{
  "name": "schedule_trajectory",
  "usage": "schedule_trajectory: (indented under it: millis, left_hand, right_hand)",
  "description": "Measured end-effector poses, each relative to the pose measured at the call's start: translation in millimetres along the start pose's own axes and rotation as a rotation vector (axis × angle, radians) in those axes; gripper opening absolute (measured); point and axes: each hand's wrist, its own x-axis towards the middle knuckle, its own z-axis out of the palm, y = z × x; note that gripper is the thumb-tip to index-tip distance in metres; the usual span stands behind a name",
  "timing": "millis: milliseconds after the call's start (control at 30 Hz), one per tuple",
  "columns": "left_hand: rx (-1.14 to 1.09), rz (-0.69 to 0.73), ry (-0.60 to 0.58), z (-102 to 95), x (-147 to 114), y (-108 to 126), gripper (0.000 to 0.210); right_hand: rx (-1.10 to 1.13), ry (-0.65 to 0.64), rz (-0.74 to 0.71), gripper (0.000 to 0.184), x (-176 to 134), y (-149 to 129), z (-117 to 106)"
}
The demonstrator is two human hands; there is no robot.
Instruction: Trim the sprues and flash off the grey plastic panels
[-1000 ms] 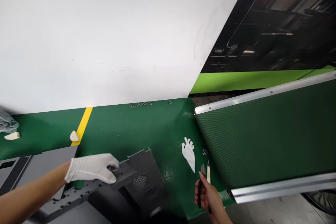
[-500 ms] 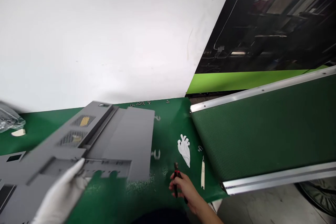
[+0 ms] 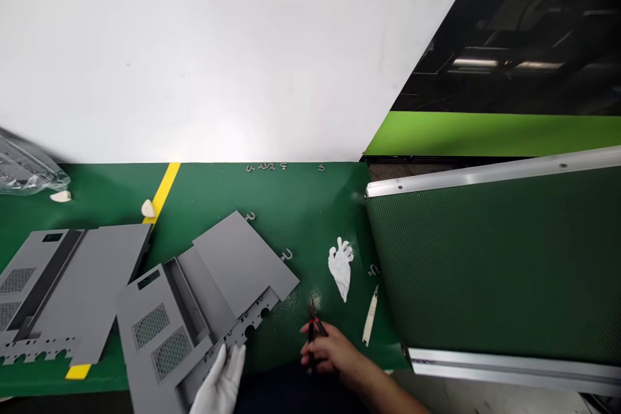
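My left hand (image 3: 219, 383), in a white glove, holds the near edge of a grey plastic panel (image 3: 233, 265). This panel lies at a slant, with two vent grilles and a row of notches, and its near left corner reaches the bottom of the view. Two small hook-shaped grey pieces (image 3: 287, 255) stick out by its far right edge; whether they are joined to it I cannot tell. Bare, my right hand (image 3: 327, 352) is closed round pliers (image 3: 312, 330) with red and black handles, jaws pointing away, right of the panel.
Another grey panel (image 3: 82, 278) lies left. A white glove (image 3: 341, 268) and a pale cutter-like tool (image 3: 370, 317) lie right, beside a green ribbed conveyor (image 3: 495, 265). Several hook-shaped scraps (image 3: 266, 167) line the back edge below a white wall. Plastic wrapping (image 3: 29, 165) sits far left.
The panel in my left hand has turned and come down nearer to me, its notched edge now slanting. My right hand still holds the pliers. The view has shifted, showing more of the left panel.
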Motion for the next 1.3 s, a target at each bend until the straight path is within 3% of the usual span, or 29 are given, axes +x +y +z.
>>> schedule_trajectory:
  millis: [100, 233, 300, 367, 433, 533, 633, 767, 933, 1300]
  left_hand:
    - [0.092, 0.05, -0.046, 12.5, -1, -10, 0.042]
    - [0.207, -0.252, 0.019, 28.0, 5, -15, 0.034]
    - [0.292, -0.293, 0.091, 38.4, 8, -4, 0.04]
    - [0.488, -0.16, 0.166, 49.5, 10, 23, 0.048]
    - [0.798, 0.088, 0.207, 58.1, 15, 64, 0.055]
    - [1.094, 0.362, 0.478, 60.6, 37, 131, 0.058]
    - [1.261, 0.496, 0.633, 51.8, 73, 183, 0.064]
    - [1.433, 0.54, 0.701, 35.8, 117, 220, 0.074]
    - [1.518, 0.38, 0.617, 25.2, 139, 230, 0.071]
    - [1.677, 0.297, 0.559, 17.4, 139, 235, 0.071]
  right_hand:
    - [-0.375, 0.104, -0.136, 0.05, 22, -33, -27]
    - [-0.624, 0.178, -0.231, 0.047, 51, -73, -51]
    - [-0.733, 0.193, -0.215, 0.051, 59, -86, -53]
    - [-0.819, 0.197, -0.188, 0.053, 63, -94, -50]
    - [-0.886, 0.196, -0.173, 0.053, 67, -98, -45]
    - [-0.955, 0.2, -0.168, 0.055, 74, -100, -38]
    - [-1.002, 0.21, -0.164, 0.056, 81, -102, -35]
    - [-1.035, 0.196, -0.158, 0.057, 82, -106, -37]
    - [-1.048, 0.196, -0.16, 0.056, 80, -106, -35]
    - [-1.011, 0.177, -0.158, 0.056, 93, -107, -32]
